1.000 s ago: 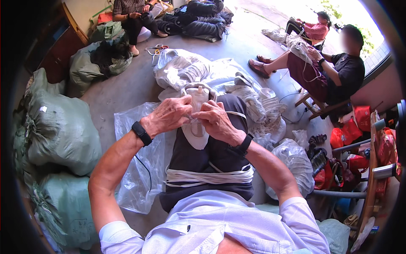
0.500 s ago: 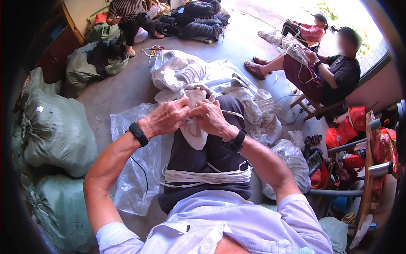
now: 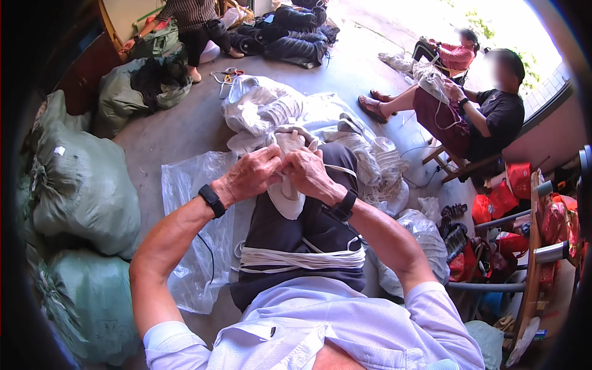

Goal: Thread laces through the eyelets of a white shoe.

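Observation:
A white shoe (image 3: 285, 202) rests on my thighs with its toe toward me and its tongue standing up at the far end. My left hand (image 3: 251, 172) is closed above the lacing area, thumb and fingers pinched on a white shoelace. Close beside it, my right hand (image 3: 308, 174) pinches the lace too, the fingertips of both hands nearly touching. The fingers hide the eyelets and most of the lace. A bundle of white shoelaces (image 3: 302, 259) lies across my lap.
Ahead on the floor are plastic bags of white shoes (image 3: 265, 105) and a clear plastic sheet (image 3: 197, 240). Large green sacks (image 3: 86, 191) stand at left. A seated person (image 3: 493, 117) works on a shoe at right, near a rack with red bags (image 3: 518, 182).
My left hand has shifted slightly right, closer to my right hand, over the shoe. A person at the far left has stretched an arm out to the left.

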Demonstrator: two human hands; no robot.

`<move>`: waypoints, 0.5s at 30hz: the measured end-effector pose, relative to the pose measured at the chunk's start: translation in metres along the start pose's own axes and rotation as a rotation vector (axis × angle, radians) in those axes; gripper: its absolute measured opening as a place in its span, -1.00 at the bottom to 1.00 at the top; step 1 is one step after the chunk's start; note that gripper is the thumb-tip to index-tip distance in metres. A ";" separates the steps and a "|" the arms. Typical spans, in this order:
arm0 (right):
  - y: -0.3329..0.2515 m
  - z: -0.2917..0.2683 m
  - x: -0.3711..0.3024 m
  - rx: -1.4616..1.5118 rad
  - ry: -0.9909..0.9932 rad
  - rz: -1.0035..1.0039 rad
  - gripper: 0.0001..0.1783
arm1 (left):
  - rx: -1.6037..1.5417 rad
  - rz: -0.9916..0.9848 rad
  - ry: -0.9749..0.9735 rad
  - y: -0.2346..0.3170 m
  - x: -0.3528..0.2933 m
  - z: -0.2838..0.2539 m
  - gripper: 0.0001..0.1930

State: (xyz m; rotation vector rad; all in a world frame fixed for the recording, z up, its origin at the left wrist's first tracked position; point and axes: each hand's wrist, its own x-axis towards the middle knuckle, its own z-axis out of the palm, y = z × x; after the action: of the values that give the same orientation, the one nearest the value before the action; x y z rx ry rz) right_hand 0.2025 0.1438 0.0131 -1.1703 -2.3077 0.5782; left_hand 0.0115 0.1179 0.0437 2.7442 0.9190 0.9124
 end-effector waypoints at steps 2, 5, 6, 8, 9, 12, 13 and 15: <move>0.002 0.002 -0.001 -0.051 0.062 -0.012 -0.87 | -0.012 0.000 0.036 0.000 -0.001 0.004 -0.72; 0.001 0.000 0.007 0.228 0.275 0.201 -0.83 | -0.027 -0.014 0.036 -0.002 -0.004 0.009 -0.70; -0.006 -0.012 0.008 0.266 0.313 0.263 -0.79 | -0.034 -0.024 0.043 -0.003 -0.006 0.009 -0.70; -0.001 -0.028 0.017 0.339 0.439 0.198 -0.81 | -0.035 -0.044 0.059 -0.006 -0.011 0.008 -0.71; 0.003 -0.045 0.018 0.353 0.452 0.234 -0.81 | -0.068 -0.065 0.048 -0.007 -0.014 0.006 -0.71; 0.080 -0.115 0.019 0.894 0.502 -0.120 -0.75 | -0.115 -0.120 0.014 -0.003 -0.023 0.001 -0.75; 0.141 -0.149 0.022 1.161 0.421 -0.260 -0.73 | -0.131 -0.117 -0.014 -0.004 -0.017 0.000 -0.77; 0.268 -0.250 -0.026 0.202 0.641 -0.347 -0.71 | -0.173 -0.093 -0.031 -0.006 -0.002 0.002 -0.77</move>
State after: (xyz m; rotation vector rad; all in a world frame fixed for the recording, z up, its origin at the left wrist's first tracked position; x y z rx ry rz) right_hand 0.5300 0.3054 0.0535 -0.6984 -1.7869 0.2459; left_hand 0.0086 0.1223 0.0394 2.5412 0.9081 0.8864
